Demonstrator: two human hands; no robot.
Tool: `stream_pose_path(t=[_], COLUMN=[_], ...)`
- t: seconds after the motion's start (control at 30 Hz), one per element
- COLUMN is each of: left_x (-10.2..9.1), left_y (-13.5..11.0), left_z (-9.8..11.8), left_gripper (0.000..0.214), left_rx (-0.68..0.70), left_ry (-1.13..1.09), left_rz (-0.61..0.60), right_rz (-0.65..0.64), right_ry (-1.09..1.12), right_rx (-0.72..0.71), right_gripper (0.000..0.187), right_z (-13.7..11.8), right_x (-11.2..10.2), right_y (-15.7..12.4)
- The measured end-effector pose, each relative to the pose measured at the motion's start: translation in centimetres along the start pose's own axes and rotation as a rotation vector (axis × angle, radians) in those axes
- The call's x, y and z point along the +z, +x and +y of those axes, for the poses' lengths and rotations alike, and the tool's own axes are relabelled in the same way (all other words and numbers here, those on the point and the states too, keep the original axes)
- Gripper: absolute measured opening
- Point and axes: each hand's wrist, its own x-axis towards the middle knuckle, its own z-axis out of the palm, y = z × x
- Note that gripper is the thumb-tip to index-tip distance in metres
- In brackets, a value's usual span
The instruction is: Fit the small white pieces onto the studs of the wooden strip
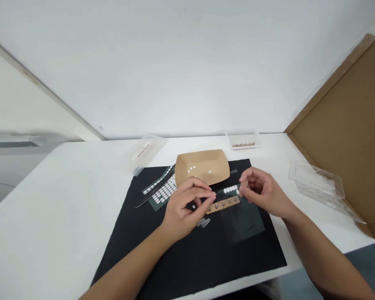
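My left hand [187, 206] is closed in a pinch, with thumb and forefinger meeting at a tiny pale piece too small to name. At the right, my right hand [262, 191] pinches the end of a narrow strip of white oval stickers [230, 189]. Just below the strip lies a tan holder [224, 204] with a row of small round metal pieces, its left end close to my left fingertips. Several clear nail tips [203, 222] rest on the black mat [181, 262] under my left hand. A translucent sheet [245, 223] lies below my right hand.
Behind my hands stands a brown paper tray [203, 160] with several white ovals inside. Sheets of white oval stickers [165, 191] lie left of it. Farther back are a frosted pouch [146, 151] and a clear box [243, 141]. A clear case [317, 181] stands by the cardboard [346, 125].
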Motion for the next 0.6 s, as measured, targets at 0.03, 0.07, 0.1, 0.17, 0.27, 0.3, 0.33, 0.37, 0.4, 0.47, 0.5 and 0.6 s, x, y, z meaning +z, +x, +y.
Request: stream_pose_path(t=[0.03, 0.07, 0.1, 0.17, 0.27, 0.3, 0.33, 0.37, 0.4, 0.47, 0.5, 0.6], left_x=[-0.1, -0.3, -0.4, -0.6, -1.1, -1.3, -1.5, -1.7, -1.8, -2.1, -2.2, -2.2], left_y=[0.1, 0.1, 0.2, 0.3, 0.4, 0.4, 0.4, 0.4, 0.4, 0.5, 0.6, 0.7], left_z=[-0.2, -0.3, -0.5, -0.8, -1.2, -1.3, -1.4, -1.5, -1.6, -1.8, -1.8, -1.8], left_gripper=[0.012, 0.012, 0.013, 0.014, 0.013, 0.012, 0.012, 0.012, 0.012, 0.013, 0.013, 0.012], left_rx=[0.008, 0.023, 0.047, 0.113, 0.166, 0.163, 0.155, 0.147, 0.144, 0.140, 0.140, 0.136], left_ry=[0.008, 0.019, 0.033, 0.086, 0.152, 0.158, 0.157, 0.155, 0.154, 0.151, 0.147, 0.129], left_rz=[-0.013, -0.033, -0.059, -0.114, -0.232, -0.293, -0.356, -0.415, -0.455, -0.477, -0.469, -0.435], right_rz=[0.036, 0.044, 0.024, -0.016, 0.017, 0.028, 0.045, 0.070, 0.103, 0.196, 0.243, 0.292], right_ry=[-0.050, -0.102, -0.156, -0.269, -0.494, -0.571, -0.655, -0.744, -0.836, -1.015, -1.086, -1.112], right_rx=[-0.008, 0.001, 0.027, 0.099, 0.200, 0.229, 0.252, 0.264, 0.259, 0.175, 0.095, -0.209], right_gripper=[0.023, 0.022, 0.021, 0.016, 0.014, 0.015, 0.016, 0.017, 0.018, 0.019, 0.019, 0.018], right_z=[-0.2, -0.2, -0.2, 0.3, 1.7, 2.1, 2.5, 2.8, 2.9, 2.8, 2.6, 1.8], right_x=[-1.0, -2.1, -3.1, -4.8, -6.1, -6.2, -6.1, -5.9, -5.7, -5.2, -4.8, -3.3], right_y=[0.1, 0.2, 0.4, 0.7, 1.1, 1.1, 1.2, 1.2, 1.2, 1.2, 1.1, 1.0])
